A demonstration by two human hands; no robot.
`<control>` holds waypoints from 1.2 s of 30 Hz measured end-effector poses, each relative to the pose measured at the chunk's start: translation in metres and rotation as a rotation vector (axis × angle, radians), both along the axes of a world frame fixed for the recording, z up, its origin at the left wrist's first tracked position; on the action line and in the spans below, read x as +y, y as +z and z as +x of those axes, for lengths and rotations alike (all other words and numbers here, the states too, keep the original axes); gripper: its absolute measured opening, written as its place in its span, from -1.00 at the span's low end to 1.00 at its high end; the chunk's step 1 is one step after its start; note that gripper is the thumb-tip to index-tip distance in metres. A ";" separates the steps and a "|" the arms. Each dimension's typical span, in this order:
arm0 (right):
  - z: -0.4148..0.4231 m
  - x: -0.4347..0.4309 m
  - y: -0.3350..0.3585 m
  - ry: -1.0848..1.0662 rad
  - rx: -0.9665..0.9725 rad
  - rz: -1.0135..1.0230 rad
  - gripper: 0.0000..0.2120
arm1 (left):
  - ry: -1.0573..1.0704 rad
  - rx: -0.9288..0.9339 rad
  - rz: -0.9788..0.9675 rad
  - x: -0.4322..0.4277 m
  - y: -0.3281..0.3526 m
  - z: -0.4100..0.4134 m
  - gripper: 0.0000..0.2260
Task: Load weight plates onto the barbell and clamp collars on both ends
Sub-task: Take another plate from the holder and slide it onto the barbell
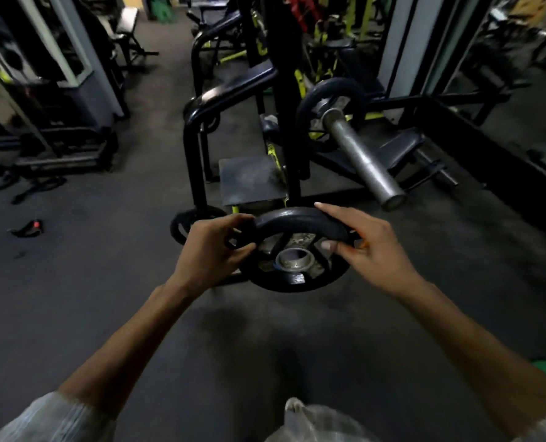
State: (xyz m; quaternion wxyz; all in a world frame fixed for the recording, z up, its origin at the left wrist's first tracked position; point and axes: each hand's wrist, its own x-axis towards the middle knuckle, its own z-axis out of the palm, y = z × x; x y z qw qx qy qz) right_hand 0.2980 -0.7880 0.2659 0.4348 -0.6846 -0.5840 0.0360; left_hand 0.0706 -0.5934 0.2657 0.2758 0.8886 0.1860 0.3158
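I hold a black spoked weight plate [297, 277] with a metal centre hole in front of me, tilted towards me. My left hand [212, 247] grips its left rim and my right hand [365, 242] grips its right rim. Just beyond and to the right, the bare steel barbell sleeve [361, 157] points at me, its end close above my right hand. One black plate [330, 94] sits on the sleeve's inner end.
A black rack frame [195, 129] with a small platform [251, 180] stands right behind the held plate. Another plate [185, 226] leans at the frame's foot. A small black-and-red object [29, 228] lies on the dark floor at left. Benches and machines crowd the back.
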 end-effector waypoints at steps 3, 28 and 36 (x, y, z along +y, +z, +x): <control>0.014 -0.031 0.018 -0.019 -0.026 0.012 -0.36 | -0.080 -0.071 -0.029 -0.025 0.013 0.016 -0.67; 0.224 -0.060 0.038 0.239 -0.143 0.155 -0.35 | 0.313 -0.025 -0.076 -0.129 0.052 0.186 -0.56; 0.240 -0.042 0.034 0.254 -0.129 0.165 -0.36 | 0.330 -0.028 -0.075 -0.117 0.052 0.199 -0.55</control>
